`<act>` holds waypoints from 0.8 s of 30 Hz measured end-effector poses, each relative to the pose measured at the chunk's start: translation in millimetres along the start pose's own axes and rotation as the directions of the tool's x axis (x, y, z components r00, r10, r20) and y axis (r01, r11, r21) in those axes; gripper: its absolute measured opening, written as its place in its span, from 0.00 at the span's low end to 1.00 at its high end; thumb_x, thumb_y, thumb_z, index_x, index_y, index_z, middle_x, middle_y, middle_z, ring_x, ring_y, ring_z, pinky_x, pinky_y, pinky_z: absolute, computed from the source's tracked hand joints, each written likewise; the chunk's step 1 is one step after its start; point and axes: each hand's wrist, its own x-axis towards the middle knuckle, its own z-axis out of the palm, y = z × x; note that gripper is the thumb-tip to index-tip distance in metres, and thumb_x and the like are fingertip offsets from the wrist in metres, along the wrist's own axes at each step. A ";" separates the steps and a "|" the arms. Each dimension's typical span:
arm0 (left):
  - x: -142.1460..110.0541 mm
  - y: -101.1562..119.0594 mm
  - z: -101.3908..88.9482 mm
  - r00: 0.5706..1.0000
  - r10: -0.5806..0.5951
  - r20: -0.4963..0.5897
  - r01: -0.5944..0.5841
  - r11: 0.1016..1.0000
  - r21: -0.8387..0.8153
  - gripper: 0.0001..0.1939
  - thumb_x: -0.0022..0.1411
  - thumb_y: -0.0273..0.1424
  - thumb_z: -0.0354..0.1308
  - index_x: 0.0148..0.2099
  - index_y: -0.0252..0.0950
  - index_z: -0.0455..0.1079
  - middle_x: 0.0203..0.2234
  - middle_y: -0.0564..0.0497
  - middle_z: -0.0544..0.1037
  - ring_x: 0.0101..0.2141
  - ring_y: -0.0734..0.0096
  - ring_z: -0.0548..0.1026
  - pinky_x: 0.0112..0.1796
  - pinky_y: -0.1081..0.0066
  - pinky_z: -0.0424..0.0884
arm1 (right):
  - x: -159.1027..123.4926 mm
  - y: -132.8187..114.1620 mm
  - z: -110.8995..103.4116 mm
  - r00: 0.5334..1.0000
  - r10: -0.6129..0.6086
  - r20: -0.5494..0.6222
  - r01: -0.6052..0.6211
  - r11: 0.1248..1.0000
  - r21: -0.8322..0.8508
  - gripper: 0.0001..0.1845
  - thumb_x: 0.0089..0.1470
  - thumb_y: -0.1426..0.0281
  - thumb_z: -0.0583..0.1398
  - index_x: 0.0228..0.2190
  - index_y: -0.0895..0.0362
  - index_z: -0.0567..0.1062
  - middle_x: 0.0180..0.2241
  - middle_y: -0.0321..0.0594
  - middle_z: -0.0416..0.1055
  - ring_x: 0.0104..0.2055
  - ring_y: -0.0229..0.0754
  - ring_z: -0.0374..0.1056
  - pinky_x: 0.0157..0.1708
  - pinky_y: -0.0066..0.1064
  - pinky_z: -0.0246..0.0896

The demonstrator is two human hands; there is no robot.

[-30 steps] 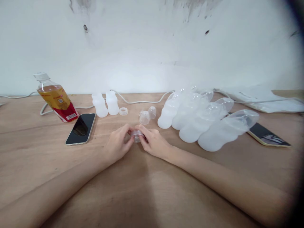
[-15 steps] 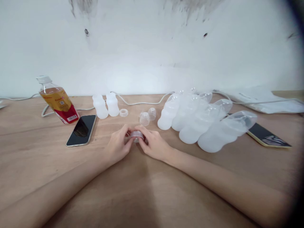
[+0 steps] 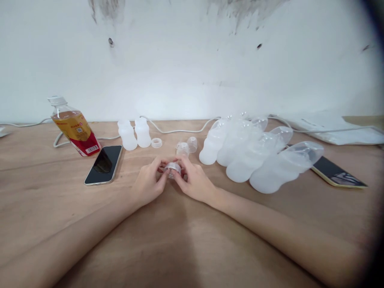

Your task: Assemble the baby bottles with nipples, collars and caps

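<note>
My left hand point(image 3: 148, 182) and my right hand point(image 3: 193, 180) meet at the middle of the wooden table point(image 3: 186, 240), fingers pinched from both sides on a small clear plastic ring cap point(image 3: 173, 168). Just behind them stand two small clear domed caps point(image 3: 186, 147). A row of several translucent white bottles point(image 3: 255, 154) lies on its side to the right. Two small white bottles point(image 3: 134, 134) stand upright at the back left, with a white ring point(image 3: 156, 142) beside them.
A tilted drink bottle with a yellow and red label point(image 3: 73, 127) rests at the left, next to a black phone point(image 3: 104, 164). A second phone point(image 3: 337, 174) lies at the right. White cables point(image 3: 177, 129) and a white plastic bag point(image 3: 333, 127) run along the wall.
Both hands stay on the ring cap; the fingers have shifted slightly around it. The view has tipped a little, nothing else has moved.
</note>
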 end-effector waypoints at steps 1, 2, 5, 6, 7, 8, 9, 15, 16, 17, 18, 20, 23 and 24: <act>0.0 0.3 -0.3 1.000 -0.006 0.004 0.006 1.000 -0.002 0.08 0.56 0.24 0.48 0.40 0.36 0.62 0.32 0.52 0.74 0.31 0.73 0.74 0.34 0.73 0.70 | -0.1 0.2 -0.1 1.000 -0.007 0.014 0.007 1.000 0.006 0.13 0.50 0.72 0.51 0.40 0.57 0.60 0.24 0.33 0.65 0.21 0.33 0.60 0.22 0.24 0.54; -0.1 0.5 -0.4 1.000 -0.009 0.010 0.009 1.000 -0.001 0.09 0.55 0.23 0.48 0.40 0.36 0.62 0.32 0.52 0.74 0.32 0.73 0.74 0.34 0.72 0.70 | -0.1 0.4 0.0 1.000 -0.012 0.024 0.011 1.000 0.006 0.14 0.49 0.73 0.52 0.40 0.57 0.60 0.24 0.33 0.65 0.21 0.33 0.59 0.23 0.24 0.54; -0.3 -0.6 0.4 1.000 -0.014 0.019 0.014 1.000 0.015 0.12 0.52 0.22 0.50 0.40 0.37 0.63 0.33 0.53 0.75 0.32 0.73 0.74 0.35 0.72 0.69 | -0.1 0.7 0.3 0.999 -0.009 0.034 0.009 1.000 -0.001 0.16 0.47 0.75 0.53 0.40 0.57 0.60 0.24 0.32 0.64 0.21 0.32 0.59 0.23 0.24 0.54; -0.2 -1.4 0.9 1.000 -0.015 0.018 0.014 1.000 0.019 0.12 0.52 0.22 0.50 0.40 0.37 0.63 0.33 0.53 0.74 0.32 0.73 0.74 0.35 0.72 0.69 | -0.1 0.7 0.4 0.999 -0.002 0.036 0.002 1.000 -0.001 0.16 0.47 0.75 0.53 0.41 0.57 0.60 0.24 0.32 0.64 0.21 0.32 0.59 0.24 0.23 0.54; -0.2 -2.3 1.6 1.000 -0.016 0.019 0.016 1.000 0.021 0.11 0.52 0.23 0.51 0.40 0.37 0.63 0.33 0.53 0.74 0.32 0.74 0.74 0.34 0.73 0.69 | 0.0 0.6 0.4 0.999 0.005 0.037 -0.005 1.000 -0.002 0.16 0.47 0.75 0.53 0.41 0.57 0.60 0.24 0.32 0.64 0.21 0.32 0.58 0.23 0.23 0.54; -0.1 -3.4 2.2 1.000 -0.019 0.019 0.019 1.000 0.022 0.11 0.52 0.23 0.51 0.40 0.37 0.63 0.32 0.53 0.74 0.31 0.74 0.74 0.34 0.73 0.69 | 0.0 0.5 0.3 0.999 0.012 0.038 -0.012 1.000 -0.004 0.15 0.47 0.75 0.53 0.41 0.58 0.60 0.23 0.32 0.64 0.21 0.32 0.58 0.23 0.23 0.54; 0.0 -4.4 2.8 1.000 -0.021 0.014 0.021 0.999 0.025 0.10 0.52 0.23 0.51 0.39 0.37 0.62 0.32 0.53 0.74 0.31 0.74 0.73 0.33 0.73 0.69 | -0.1 0.5 0.3 0.999 0.017 0.040 -0.016 1.000 -0.008 0.15 0.48 0.74 0.52 0.41 0.58 0.60 0.23 0.32 0.64 0.21 0.32 0.58 0.23 0.24 0.54; -0.1 -6.2 5.3 0.999 0.006 -0.039 -0.003 0.997 0.079 0.08 0.52 0.22 0.52 0.36 0.37 0.61 0.28 0.54 0.74 0.30 0.74 0.73 0.32 0.74 0.68 | -1.6 0.7 2.8 0.998 0.059 0.035 -0.057 0.997 -0.042 0.14 0.51 0.72 0.51 0.42 0.57 0.60 0.24 0.34 0.65 0.22 0.35 0.61 0.25 0.26 0.55; -0.2 -5.8 5.7 0.999 0.008 -0.046 -0.003 0.996 0.089 0.08 0.52 0.22 0.52 0.35 0.37 0.61 0.28 0.54 0.73 0.29 0.74 0.72 0.32 0.74 0.68 | -1.8 0.7 3.7 0.998 0.063 0.031 -0.061 0.997 -0.045 0.14 0.51 0.73 0.51 0.42 0.57 0.60 0.23 0.34 0.66 0.23 0.35 0.61 0.25 0.26 0.55; -0.3 -5.2 6.1 0.998 0.006 -0.055 0.000 0.995 0.097 0.08 0.52 0.21 0.52 0.35 0.37 0.61 0.27 0.55 0.73 0.29 0.74 0.72 0.31 0.75 0.68 | -1.9 0.6 4.6 0.998 0.064 0.023 -0.063 0.997 -0.046 0.14 0.50 0.73 0.51 0.42 0.57 0.60 0.23 0.34 0.66 0.23 0.35 0.62 0.25 0.26 0.55; -0.4 -4.6 6.5 0.998 -0.001 -0.062 0.007 0.995 0.101 0.08 0.52 0.21 0.52 0.34 0.37 0.61 0.27 0.55 0.73 0.29 0.74 0.72 0.30 0.75 0.68 | -1.8 0.5 5.4 0.998 0.066 0.015 -0.065 0.997 -0.045 0.14 0.50 0.74 0.51 0.42 0.56 0.60 0.23 0.34 0.66 0.23 0.35 0.62 0.25 0.26 0.55; -0.2 -3.8 7.2 0.997 -0.022 -0.077 0.030 0.994 0.107 0.07 0.52 0.21 0.52 0.33 0.37 0.61 0.26 0.55 0.73 0.29 0.74 0.73 0.30 0.76 0.67 | -1.2 0.1 6.3 0.997 0.073 -0.007 -0.073 0.996 -0.041 0.15 0.49 0.75 0.51 0.41 0.56 0.60 0.23 0.34 0.66 0.23 0.35 0.62 0.26 0.26 0.56; 1.0 -4.0 7.2 0.996 -0.063 -0.066 0.069 0.994 0.087 0.05 0.53 0.24 0.53 0.33 0.37 0.61 0.27 0.55 0.73 0.30 0.73 0.73 0.30 0.75 0.68 | 0.9 -0.3 4.4 0.994 0.103 -0.030 -0.103 0.994 -0.023 0.14 0.49 0.75 0.51 0.40 0.56 0.61 0.24 0.34 0.67 0.23 0.35 0.62 0.25 0.26 0.56; 1.6 -4.6 6.9 0.996 -0.073 -0.053 0.076 0.995 0.060 0.04 0.54 0.25 0.53 0.34 0.37 0.61 0.28 0.55 0.74 0.30 0.73 0.73 0.30 0.75 0.68 | 1.7 -0.2 3.0 0.994 0.102 -0.031 -0.102 0.995 -0.010 0.14 0.49 0.75 0.51 0.40 0.56 0.62 0.24 0.34 0.67 0.23 0.35 0.62 0.25 0.26 0.57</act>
